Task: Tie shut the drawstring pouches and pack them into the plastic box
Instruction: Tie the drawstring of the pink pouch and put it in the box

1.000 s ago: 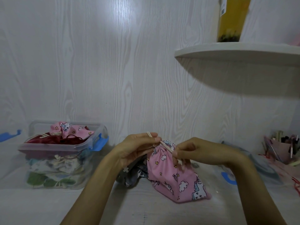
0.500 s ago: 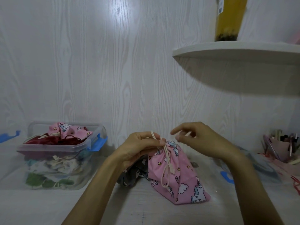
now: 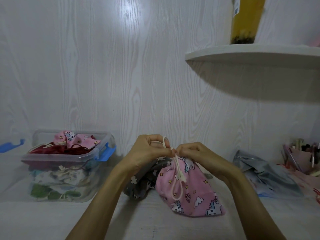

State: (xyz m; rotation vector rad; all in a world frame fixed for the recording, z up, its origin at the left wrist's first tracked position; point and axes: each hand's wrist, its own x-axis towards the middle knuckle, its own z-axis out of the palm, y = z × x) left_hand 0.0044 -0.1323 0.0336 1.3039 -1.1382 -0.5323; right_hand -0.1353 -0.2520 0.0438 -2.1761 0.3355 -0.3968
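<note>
A pink unicorn-print drawstring pouch (image 3: 192,193) stands on the white table in front of me, its neck gathered. My left hand (image 3: 149,151) and my right hand (image 3: 194,153) meet above the neck, each pinching the cream drawstring (image 3: 176,181). A small loop of cord sticks up over my left fingers, and a longer loop hangs down the pouch's front. A grey star-print pouch (image 3: 142,182) lies behind and to the left of the pink one. The clear plastic box (image 3: 69,156) with blue clips stands at the left, filled with several pouches, pink and dark red on top.
A grey plastic bag (image 3: 265,172) lies at the right, with a pink pen cup (image 3: 304,156) beyond it. A curved white shelf (image 3: 251,54) carrying a yellow drink cup (image 3: 245,19) juts from the wall above right. A blue clip (image 3: 12,144) shows at the far left.
My right hand has come back down to the pouch's neck and taken hold of the cord beside my left hand. The long cord loop still hangs down the front.
</note>
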